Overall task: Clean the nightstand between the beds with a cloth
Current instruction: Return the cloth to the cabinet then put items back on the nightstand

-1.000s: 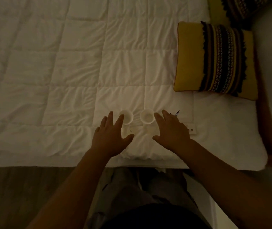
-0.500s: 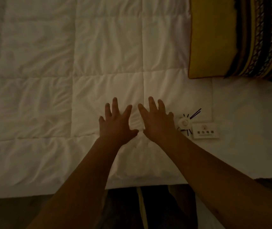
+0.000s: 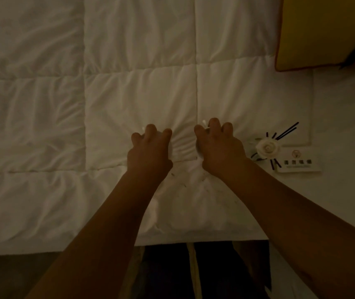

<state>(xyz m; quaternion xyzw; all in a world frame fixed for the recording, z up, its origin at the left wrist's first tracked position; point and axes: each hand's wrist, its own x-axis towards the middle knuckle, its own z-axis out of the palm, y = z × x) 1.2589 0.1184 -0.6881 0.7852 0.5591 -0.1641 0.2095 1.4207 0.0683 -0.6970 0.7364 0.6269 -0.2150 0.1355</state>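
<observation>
Both my hands are down on the white quilt [image 3: 142, 100] of the bed. My left hand [image 3: 149, 152] curls its grip over one small white cup [image 3: 169, 148], my right hand [image 3: 220, 151] curls over a second cup [image 3: 198, 147]. That's two cups, mostly hidden under my fingers, so I can't tell what's inside. Just right of my right hand lie one white rose-shaped piece with dark sticks [image 3: 267, 147] and one small printed card [image 3: 298, 164]. One yellow cushion [image 3: 314, 33] sits far right. No nightstand or cloth in view.
</observation>
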